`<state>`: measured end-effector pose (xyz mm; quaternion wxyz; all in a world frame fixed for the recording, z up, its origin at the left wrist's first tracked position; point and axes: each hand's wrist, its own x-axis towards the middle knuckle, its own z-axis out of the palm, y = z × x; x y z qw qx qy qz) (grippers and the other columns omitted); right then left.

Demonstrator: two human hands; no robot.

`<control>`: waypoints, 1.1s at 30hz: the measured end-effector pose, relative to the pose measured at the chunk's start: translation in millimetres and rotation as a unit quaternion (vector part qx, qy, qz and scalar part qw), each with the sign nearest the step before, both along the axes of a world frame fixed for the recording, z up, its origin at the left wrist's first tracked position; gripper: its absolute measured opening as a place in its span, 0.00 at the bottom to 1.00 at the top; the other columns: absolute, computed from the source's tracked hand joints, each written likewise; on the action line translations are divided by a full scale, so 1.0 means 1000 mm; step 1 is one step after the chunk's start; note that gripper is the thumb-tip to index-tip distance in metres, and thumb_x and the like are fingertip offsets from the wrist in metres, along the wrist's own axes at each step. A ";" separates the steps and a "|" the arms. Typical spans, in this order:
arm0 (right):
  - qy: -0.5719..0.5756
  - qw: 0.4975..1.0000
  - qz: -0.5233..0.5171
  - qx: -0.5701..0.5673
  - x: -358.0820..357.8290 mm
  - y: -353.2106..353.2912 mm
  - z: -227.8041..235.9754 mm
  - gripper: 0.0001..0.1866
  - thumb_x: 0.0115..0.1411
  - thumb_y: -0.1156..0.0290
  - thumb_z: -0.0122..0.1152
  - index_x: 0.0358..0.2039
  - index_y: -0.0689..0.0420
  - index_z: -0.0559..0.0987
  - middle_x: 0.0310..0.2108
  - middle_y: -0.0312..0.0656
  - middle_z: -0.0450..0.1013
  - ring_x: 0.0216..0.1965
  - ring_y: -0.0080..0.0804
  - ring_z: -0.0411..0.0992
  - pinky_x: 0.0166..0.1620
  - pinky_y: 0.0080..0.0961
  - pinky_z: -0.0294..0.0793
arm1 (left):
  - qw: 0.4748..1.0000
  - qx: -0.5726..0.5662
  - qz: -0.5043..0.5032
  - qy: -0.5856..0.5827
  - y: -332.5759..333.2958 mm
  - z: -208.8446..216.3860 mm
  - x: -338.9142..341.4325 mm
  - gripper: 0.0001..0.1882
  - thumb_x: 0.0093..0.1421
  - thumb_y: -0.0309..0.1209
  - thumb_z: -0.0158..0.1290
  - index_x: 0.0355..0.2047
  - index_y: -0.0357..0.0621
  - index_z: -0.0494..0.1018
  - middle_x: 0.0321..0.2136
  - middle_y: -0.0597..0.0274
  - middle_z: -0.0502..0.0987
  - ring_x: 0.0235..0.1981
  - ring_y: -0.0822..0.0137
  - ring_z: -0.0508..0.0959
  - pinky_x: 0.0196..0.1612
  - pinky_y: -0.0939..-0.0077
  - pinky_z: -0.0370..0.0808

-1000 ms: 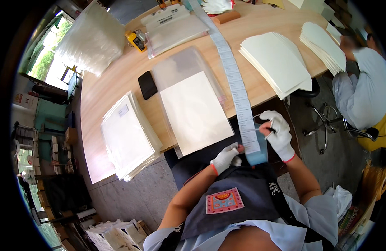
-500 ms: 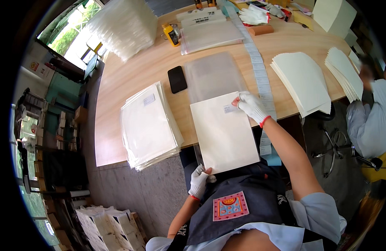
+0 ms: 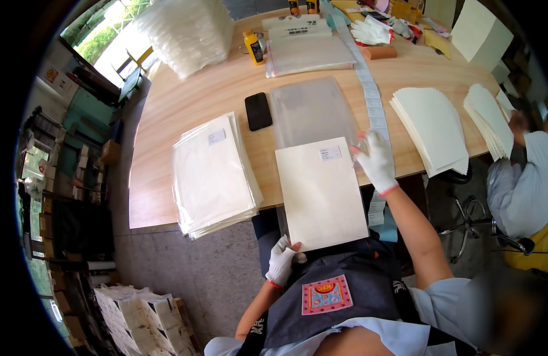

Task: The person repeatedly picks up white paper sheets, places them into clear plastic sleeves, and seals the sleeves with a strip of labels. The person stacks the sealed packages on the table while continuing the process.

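Note:
A cream sheet of card [image 3: 321,199] juts over the table's near edge toward my lap. A small printed label [image 3: 330,153] lies near its top right corner. My left hand [image 3: 283,260], in a white glove with the thumb bare, pinches the sheet's lower left corner. My right hand [image 3: 376,159], gloved with bare fingertips showing, is just right of the sheet's upper edge, fingers apart and somewhat blurred. Beside it runs a long strip of labels [image 3: 376,113]. Under the sheet's top edge lies a stack of clear plastic sleeves [image 3: 312,110].
Sleeved cream sheets [image 3: 211,178] are piled at left, near a black phone [image 3: 258,111]. Fanned cream card [image 3: 431,124] and a second fanned pile [image 3: 487,115] lie at right. Farther back stand a yellow bottle [image 3: 253,47] and a plastic-wrapped stack [image 3: 185,32]. Another person [image 3: 523,172] sits at right.
My right hand has left the label on the sheet and moved right, its fingers spreading. My left hand keeps its hold on the corner. The view has shifted slightly.

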<state>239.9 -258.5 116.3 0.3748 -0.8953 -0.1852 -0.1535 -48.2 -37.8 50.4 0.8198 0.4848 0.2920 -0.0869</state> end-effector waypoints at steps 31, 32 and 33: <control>0.156 0.981 0.022 0.112 -0.055 -0.043 -0.026 0.09 0.63 0.66 0.55 0.38 0.58 0.77 0.27 0.41 0.74 0.30 0.28 0.75 0.39 0.27 0.74 | 0.614 0.764 0.167 0.110 0.218 0.053 -0.012 0.26 0.61 0.22 0.50 0.61 0.42 0.63 0.60 0.51 0.66 0.57 0.56 0.71 0.55 0.64 0.73; 0.178 0.964 -0.049 0.191 -0.044 -0.095 -0.042 0.10 0.63 0.66 0.55 0.37 0.59 0.76 0.27 0.40 0.74 0.28 0.27 0.74 0.35 0.26 0.74 | 0.597 0.774 0.193 0.084 0.212 0.057 -0.007 0.27 0.61 0.20 0.50 0.61 0.40 0.63 0.60 0.50 0.65 0.57 0.56 0.70 0.56 0.64 0.73; 0.207 0.939 -0.099 0.255 -0.038 -0.143 -0.048 0.10 0.63 0.65 0.55 0.35 0.58 0.76 0.26 0.39 0.74 0.25 0.26 0.73 0.31 0.24 0.73 | 0.581 0.783 0.217 0.047 0.208 0.062 -0.001 0.27 0.61 0.19 0.50 0.61 0.38 0.62 0.61 0.50 0.64 0.58 0.56 0.70 0.57 0.65 0.73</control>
